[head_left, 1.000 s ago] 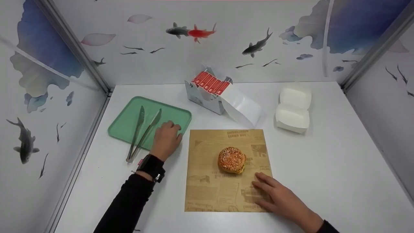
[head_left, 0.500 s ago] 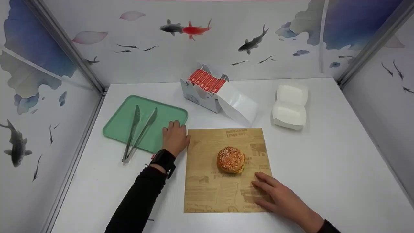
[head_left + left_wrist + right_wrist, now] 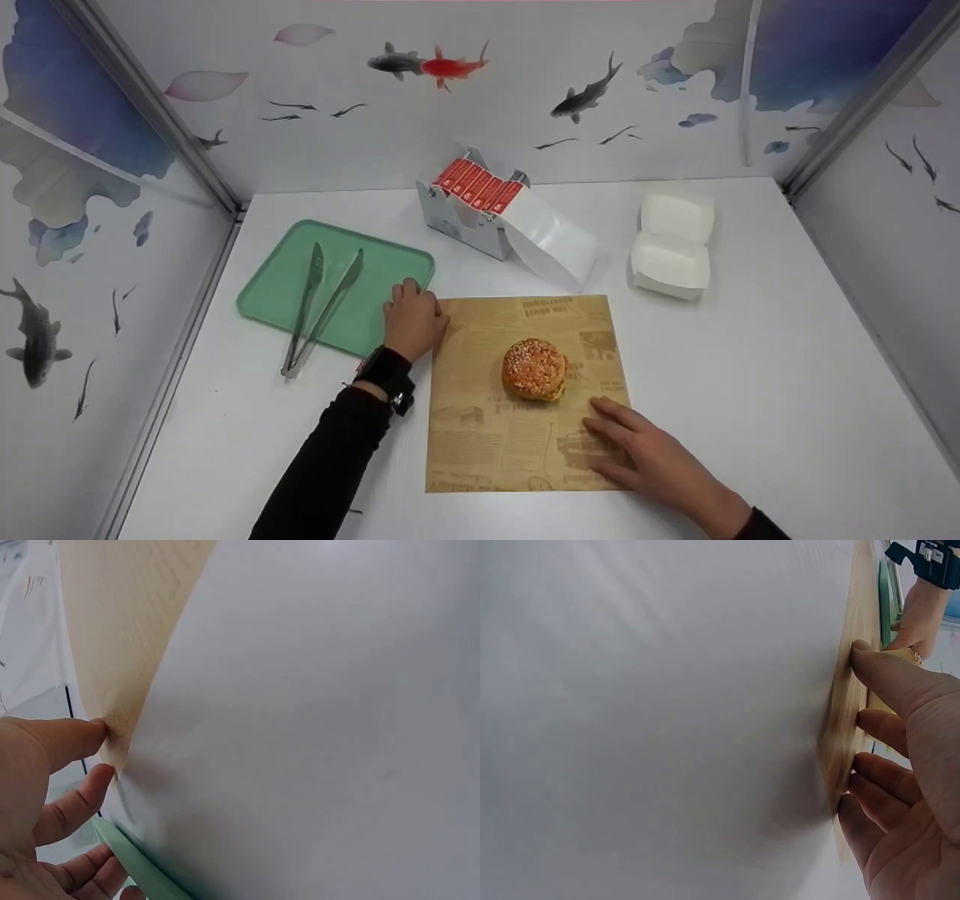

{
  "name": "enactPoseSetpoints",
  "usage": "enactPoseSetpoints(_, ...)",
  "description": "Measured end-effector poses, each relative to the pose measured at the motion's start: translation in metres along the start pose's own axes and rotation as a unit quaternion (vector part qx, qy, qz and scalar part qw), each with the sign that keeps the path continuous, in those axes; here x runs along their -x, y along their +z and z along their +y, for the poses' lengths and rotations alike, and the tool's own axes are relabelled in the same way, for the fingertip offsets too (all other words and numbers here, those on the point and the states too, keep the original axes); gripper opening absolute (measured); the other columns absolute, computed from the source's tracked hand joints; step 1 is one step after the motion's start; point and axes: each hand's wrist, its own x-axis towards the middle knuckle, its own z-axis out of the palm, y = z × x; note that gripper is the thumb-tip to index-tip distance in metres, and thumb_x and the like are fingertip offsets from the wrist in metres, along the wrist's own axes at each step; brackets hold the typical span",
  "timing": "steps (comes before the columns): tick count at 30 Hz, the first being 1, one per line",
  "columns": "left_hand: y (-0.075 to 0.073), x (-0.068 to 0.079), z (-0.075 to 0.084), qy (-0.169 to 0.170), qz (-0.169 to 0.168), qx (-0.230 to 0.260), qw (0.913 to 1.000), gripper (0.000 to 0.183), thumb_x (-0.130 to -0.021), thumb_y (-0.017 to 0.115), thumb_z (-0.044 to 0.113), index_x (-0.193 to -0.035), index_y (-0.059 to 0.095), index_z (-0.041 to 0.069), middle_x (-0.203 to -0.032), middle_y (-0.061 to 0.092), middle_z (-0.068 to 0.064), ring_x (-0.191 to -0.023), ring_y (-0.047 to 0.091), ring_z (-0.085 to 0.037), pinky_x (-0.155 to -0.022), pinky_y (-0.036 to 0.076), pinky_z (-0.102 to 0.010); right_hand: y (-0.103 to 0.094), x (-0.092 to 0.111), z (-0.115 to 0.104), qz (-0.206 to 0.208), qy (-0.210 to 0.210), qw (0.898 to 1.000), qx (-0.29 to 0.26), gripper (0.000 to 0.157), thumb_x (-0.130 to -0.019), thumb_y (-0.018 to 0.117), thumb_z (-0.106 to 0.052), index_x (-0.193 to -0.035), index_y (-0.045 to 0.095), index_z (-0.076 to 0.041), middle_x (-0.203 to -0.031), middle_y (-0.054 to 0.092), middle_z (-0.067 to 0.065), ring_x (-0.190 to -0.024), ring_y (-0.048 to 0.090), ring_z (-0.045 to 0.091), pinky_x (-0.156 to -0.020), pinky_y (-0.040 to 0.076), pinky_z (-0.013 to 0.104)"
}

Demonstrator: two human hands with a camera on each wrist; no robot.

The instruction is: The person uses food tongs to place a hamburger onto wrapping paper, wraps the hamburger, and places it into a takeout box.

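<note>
A sesame-seed burger (image 3: 535, 369) sits on a square brown sheet of printed wrapping paper (image 3: 472, 390). My left hand (image 3: 412, 321) is at the paper's far left corner. In the left wrist view, its thumb and index finger (image 3: 75, 814) pinch that corner, while the other fingertips lie by the green tray's rim. My right hand (image 3: 652, 454) rests on the near right part of the paper, fingers spread and nearly straight. Its fingertips and thumb (image 3: 877, 671) touch the sheet along the right edge in the right wrist view.
Metal tongs (image 3: 322, 311) lie across the green tray (image 3: 397, 259) on the left. Behind the paper stands an opened box (image 3: 465, 225) of red-printed items, with a white flap (image 3: 555, 236) hanging out. An open white clamshell container (image 3: 671, 259) is at the back right.
My left hand has moved right, from over the tray to the paper's far left corner, and its thumb and index finger have closed on it. The right hand stays in place.
</note>
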Motion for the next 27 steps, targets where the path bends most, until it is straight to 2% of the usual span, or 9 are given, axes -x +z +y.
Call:
enactPoseSetpoints(6,0.0016,-0.0007,0.0009,0.002,0.013,-0.04,0.9991,0.03,-0.096,0.082,0.025,-0.101,0.068,-0.001,-0.134,0.055,-0.027,-0.121,0.051,-0.041,-0.087,0.049,-0.055,0.0002,0.0003,-0.0001,-0.004,0.0,1.0,-0.004,0.054,-0.097,0.081,-0.038,-0.142,0.069,-0.01,-0.162,0.053,0.013,-0.145,0.057,0.036,-0.109,0.055,0.053)
enactPoseSetpoints(14,-0.0014,-0.0033,-0.0002,-0.012,-0.006,-0.002,0.9999,0.03,-0.095,0.083,0.026,-0.108,0.072,0.002,-0.139,0.053,-0.026,-0.129,0.047,-0.042,-0.094,0.047,-0.058,-0.0004,0.0019,0.0007,0.013,-0.01,1.0,-0.002,0.054,-0.096,0.082,-0.038,-0.141,0.07,-0.011,-0.16,0.055,0.012,-0.143,0.059,0.037,-0.107,0.056,0.053)
enactPoseSetpoints(20,-0.0013,-0.0058,0.0005,-0.027,-0.023,-0.002,0.9994,0.03,-0.096,0.081,0.027,-0.115,0.072,0.007,-0.145,0.05,-0.025,-0.135,0.044,-0.043,-0.098,0.046,-0.062,0.001,0.0018,0.0017,0.027,-0.024,0.999,0.007,0.053,-0.095,0.083,-0.038,-0.14,0.071,-0.011,-0.159,0.056,0.012,-0.141,0.06,0.037,-0.106,0.057,0.053)
enactPoseSetpoints(24,-0.0021,-0.0074,0.0022,-0.042,-0.037,0.005,0.9984,0.022,-0.098,0.079,0.026,-0.112,0.074,0.009,-0.148,0.05,-0.024,-0.139,0.043,-0.043,-0.102,0.045,-0.063,0.0001,0.0013,0.0018,0.02,-0.018,1.0,-0.004,0.054,-0.096,0.082,-0.039,-0.141,0.07,-0.011,-0.16,0.055,0.013,-0.142,0.059,0.038,-0.108,0.055,0.055)
enactPoseSetpoints(27,-0.0015,-0.0072,0.0036,-0.05,-0.046,0.009,0.9977,0.018,-0.1,0.074,0.023,-0.097,0.072,0.006,-0.149,0.05,-0.024,-0.14,0.043,-0.043,-0.103,0.044,-0.062,-0.0007,0.0009,0.0018,0.015,-0.014,1.0,-0.007,0.054,-0.097,0.081,-0.04,-0.141,0.07,-0.011,-0.16,0.055,0.013,-0.142,0.059,0.038,-0.108,0.055,0.055)
